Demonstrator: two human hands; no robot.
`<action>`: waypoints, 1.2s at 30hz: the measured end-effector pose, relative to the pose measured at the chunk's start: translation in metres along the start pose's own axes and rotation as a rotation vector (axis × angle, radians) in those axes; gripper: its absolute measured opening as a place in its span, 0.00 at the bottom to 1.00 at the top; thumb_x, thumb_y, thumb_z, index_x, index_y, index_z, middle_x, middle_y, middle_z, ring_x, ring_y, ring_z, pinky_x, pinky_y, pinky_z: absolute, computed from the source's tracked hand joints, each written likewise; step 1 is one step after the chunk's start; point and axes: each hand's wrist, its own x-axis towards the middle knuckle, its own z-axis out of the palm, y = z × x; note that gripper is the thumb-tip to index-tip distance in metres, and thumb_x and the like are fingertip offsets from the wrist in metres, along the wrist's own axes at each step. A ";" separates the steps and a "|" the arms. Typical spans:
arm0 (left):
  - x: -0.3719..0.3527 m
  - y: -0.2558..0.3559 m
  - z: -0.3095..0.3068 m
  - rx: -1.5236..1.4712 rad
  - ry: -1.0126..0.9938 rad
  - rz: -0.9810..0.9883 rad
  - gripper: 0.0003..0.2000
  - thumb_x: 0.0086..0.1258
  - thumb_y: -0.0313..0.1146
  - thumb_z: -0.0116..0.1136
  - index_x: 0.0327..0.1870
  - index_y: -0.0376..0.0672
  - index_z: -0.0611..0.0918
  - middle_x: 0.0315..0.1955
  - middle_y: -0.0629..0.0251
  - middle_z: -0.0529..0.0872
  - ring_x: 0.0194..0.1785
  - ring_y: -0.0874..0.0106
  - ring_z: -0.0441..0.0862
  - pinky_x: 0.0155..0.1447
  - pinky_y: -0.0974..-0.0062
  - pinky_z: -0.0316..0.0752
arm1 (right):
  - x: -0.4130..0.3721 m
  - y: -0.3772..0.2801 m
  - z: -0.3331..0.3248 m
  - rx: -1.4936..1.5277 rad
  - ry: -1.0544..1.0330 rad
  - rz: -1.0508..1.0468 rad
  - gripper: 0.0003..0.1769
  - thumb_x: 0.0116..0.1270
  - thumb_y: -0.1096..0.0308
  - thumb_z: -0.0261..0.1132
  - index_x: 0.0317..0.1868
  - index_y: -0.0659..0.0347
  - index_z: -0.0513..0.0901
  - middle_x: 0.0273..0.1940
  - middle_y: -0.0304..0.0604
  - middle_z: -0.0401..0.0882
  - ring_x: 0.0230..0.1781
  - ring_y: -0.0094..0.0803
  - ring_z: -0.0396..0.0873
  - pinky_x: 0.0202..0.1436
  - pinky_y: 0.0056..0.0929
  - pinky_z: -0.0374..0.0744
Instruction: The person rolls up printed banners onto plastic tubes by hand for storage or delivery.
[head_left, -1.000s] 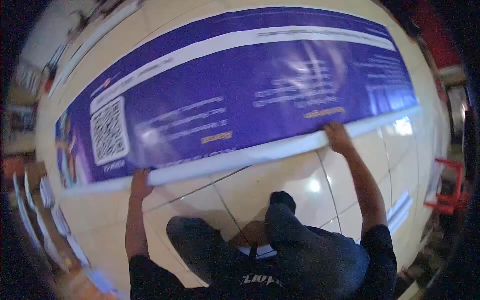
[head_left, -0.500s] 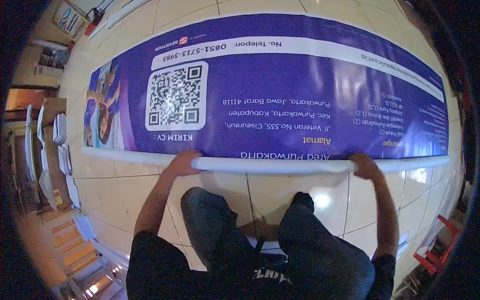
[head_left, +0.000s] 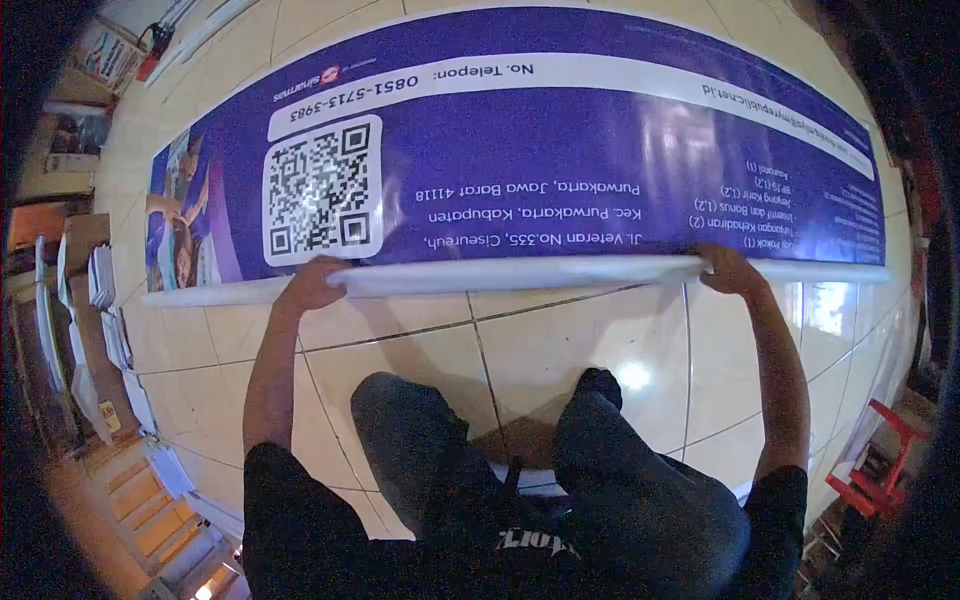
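A large purple printed banner [head_left: 540,160] lies on the tiled floor, its lettering upside down from where I crouch. Its near edge is rolled into a long white roll [head_left: 520,277] that runs across in front of my knees. My left hand [head_left: 316,284] is wrapped round this roll below the QR code [head_left: 322,190]. Farther right, my right hand [head_left: 728,270] grips the same roll, thumb on the near side. Fingertips of both hands are partly hidden by the roll.
Pale floor tiles [head_left: 420,340] show between the roll and my knees [head_left: 410,420]. A red plastic stool [head_left: 880,465] stands at the lower right. Stacked white papers or boards [head_left: 100,275] line the left side, near a wooden slatted piece [head_left: 150,510].
Both hands have pushed the roll away from me, and it now covers the heading lines of the banner. More floor shows before my knees. The view has shifted slightly.
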 end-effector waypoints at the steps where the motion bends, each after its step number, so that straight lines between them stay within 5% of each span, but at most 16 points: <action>1: -0.001 0.016 -0.003 0.001 0.006 0.007 0.37 0.48 0.39 0.70 0.64 0.46 0.70 0.59 0.53 0.74 0.63 0.55 0.69 0.66 0.61 0.66 | -0.002 -0.012 -0.007 -0.004 0.007 0.005 0.41 0.44 0.61 0.73 0.63 0.55 0.70 0.58 0.53 0.69 0.60 0.55 0.67 0.62 0.48 0.69; 4: -0.003 0.059 -0.016 0.256 0.148 0.018 0.30 0.52 0.35 0.66 0.60 0.42 0.74 0.51 0.52 0.80 0.56 0.57 0.75 0.66 0.63 0.66 | -0.004 -0.069 -0.027 -0.524 0.196 -0.135 0.36 0.43 0.63 0.72 0.58 0.58 0.75 0.53 0.55 0.77 0.57 0.51 0.74 0.61 0.47 0.72; 7: 0.014 0.001 -0.012 0.140 0.059 0.091 0.29 0.51 0.34 0.66 0.59 0.42 0.75 0.52 0.51 0.79 0.57 0.56 0.75 0.65 0.62 0.67 | 0.017 -0.007 -0.015 -0.287 0.091 -0.114 0.36 0.42 0.63 0.73 0.56 0.59 0.75 0.53 0.55 0.76 0.58 0.51 0.72 0.62 0.47 0.72; 8: 0.013 -0.001 -0.019 0.161 0.183 0.051 0.28 0.50 0.32 0.66 0.56 0.42 0.76 0.52 0.51 0.79 0.57 0.55 0.74 0.65 0.62 0.67 | 0.021 -0.022 -0.036 -0.232 -0.015 0.014 0.35 0.41 0.64 0.72 0.55 0.59 0.76 0.53 0.56 0.76 0.58 0.50 0.72 0.63 0.46 0.71; 11: 0.010 0.003 -0.032 0.161 0.277 0.086 0.30 0.45 0.32 0.68 0.55 0.41 0.75 0.51 0.52 0.79 0.56 0.54 0.75 0.64 0.60 0.68 | 0.013 -0.058 -0.049 -0.375 0.051 0.070 0.37 0.43 0.69 0.70 0.58 0.60 0.72 0.57 0.56 0.72 0.61 0.52 0.69 0.64 0.49 0.69; 14: 0.010 0.018 -0.028 0.275 0.147 0.022 0.32 0.41 0.32 0.70 0.54 0.41 0.75 0.49 0.52 0.79 0.54 0.52 0.75 0.62 0.58 0.69 | 0.004 -0.042 -0.024 -0.354 0.284 -0.002 0.39 0.44 0.70 0.70 0.61 0.61 0.69 0.60 0.57 0.69 0.62 0.54 0.67 0.66 0.49 0.66; 19: 0.002 0.024 0.005 0.267 0.237 0.100 0.34 0.39 0.33 0.72 0.55 0.42 0.74 0.46 0.54 0.77 0.51 0.55 0.76 0.57 0.59 0.71 | -0.022 -0.002 -0.010 -0.469 0.320 0.077 0.38 0.44 0.71 0.69 0.59 0.66 0.69 0.60 0.59 0.68 0.62 0.55 0.66 0.67 0.50 0.64; 24: -0.007 0.004 0.003 0.311 0.300 0.048 0.30 0.41 0.33 0.72 0.51 0.43 0.77 0.42 0.56 0.77 0.49 0.56 0.75 0.56 0.60 0.70 | -0.015 0.020 0.004 -0.538 0.321 -0.072 0.37 0.42 0.70 0.68 0.58 0.64 0.71 0.57 0.57 0.70 0.61 0.56 0.67 0.66 0.52 0.65; 27: -0.012 -0.003 -0.017 0.272 0.326 0.062 0.23 0.41 0.29 0.69 0.45 0.44 0.80 0.36 0.54 0.82 0.44 0.55 0.79 0.51 0.57 0.72 | -0.023 -0.025 -0.024 -0.395 0.211 -0.139 0.40 0.39 0.70 0.70 0.59 0.59 0.70 0.56 0.53 0.71 0.59 0.53 0.69 0.64 0.52 0.66; 29: -0.004 -0.003 -0.032 0.292 0.142 -0.140 0.17 0.43 0.29 0.65 0.40 0.44 0.82 0.37 0.52 0.83 0.46 0.54 0.79 0.53 0.59 0.72 | -0.033 -0.007 -0.033 -0.342 0.118 -0.027 0.42 0.38 0.69 0.71 0.60 0.60 0.68 0.56 0.52 0.69 0.57 0.52 0.68 0.64 0.52 0.65; 31: -0.007 -0.001 -0.029 0.307 0.284 -0.174 0.19 0.45 0.28 0.64 0.43 0.43 0.80 0.40 0.53 0.82 0.48 0.53 0.78 0.54 0.57 0.71 | -0.047 0.022 -0.036 -0.402 0.384 0.154 0.35 0.43 0.71 0.67 0.57 0.63 0.70 0.53 0.54 0.69 0.55 0.52 0.68 0.62 0.51 0.66; 35: 0.004 0.004 -0.016 0.257 0.308 -0.251 0.25 0.44 0.29 0.66 0.49 0.45 0.78 0.46 0.53 0.80 0.52 0.52 0.76 0.58 0.56 0.70 | -0.060 0.055 -0.049 -0.337 0.208 0.382 0.35 0.45 0.73 0.64 0.58 0.66 0.68 0.55 0.56 0.69 0.58 0.54 0.67 0.64 0.52 0.65; 36: 0.010 0.014 -0.015 0.162 0.276 -0.138 0.28 0.44 0.30 0.68 0.52 0.45 0.76 0.47 0.53 0.79 0.53 0.52 0.75 0.60 0.57 0.69 | -0.063 0.089 -0.028 -0.451 0.368 0.219 0.37 0.45 0.70 0.67 0.60 0.63 0.69 0.57 0.56 0.69 0.59 0.54 0.67 0.64 0.51 0.66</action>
